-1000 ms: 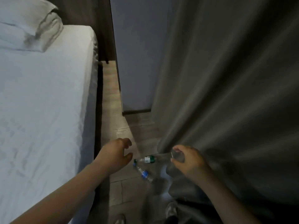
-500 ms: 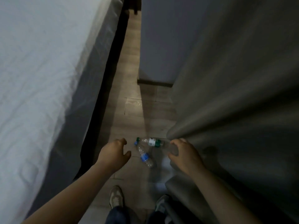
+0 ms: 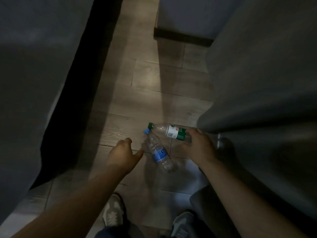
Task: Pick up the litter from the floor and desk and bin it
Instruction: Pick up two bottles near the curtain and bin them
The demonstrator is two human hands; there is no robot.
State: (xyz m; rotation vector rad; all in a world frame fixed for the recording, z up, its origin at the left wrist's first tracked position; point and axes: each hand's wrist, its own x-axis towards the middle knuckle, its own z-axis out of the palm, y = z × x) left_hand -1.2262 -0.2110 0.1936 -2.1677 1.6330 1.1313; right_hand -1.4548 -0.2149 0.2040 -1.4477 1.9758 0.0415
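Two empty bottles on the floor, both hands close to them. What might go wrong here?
The green-capped bottle and blue-capped bottle lie cap to cap, so lifting one may send the other rolling toward the dark gap under the bed. The right hand meets only the green-capped bottle's base, beside the curtain; that end grip could slip.

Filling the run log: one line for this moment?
left hand: open, beside blue-capped bottle | right hand: on green-capped bottle base, grip unclear | bottles: lying on floor

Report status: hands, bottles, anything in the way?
Left hand open beside blue bottle. Right hand on base of green bottle, grip unclear. Both bottles lie on floor. Curtain hangs close by right hand.
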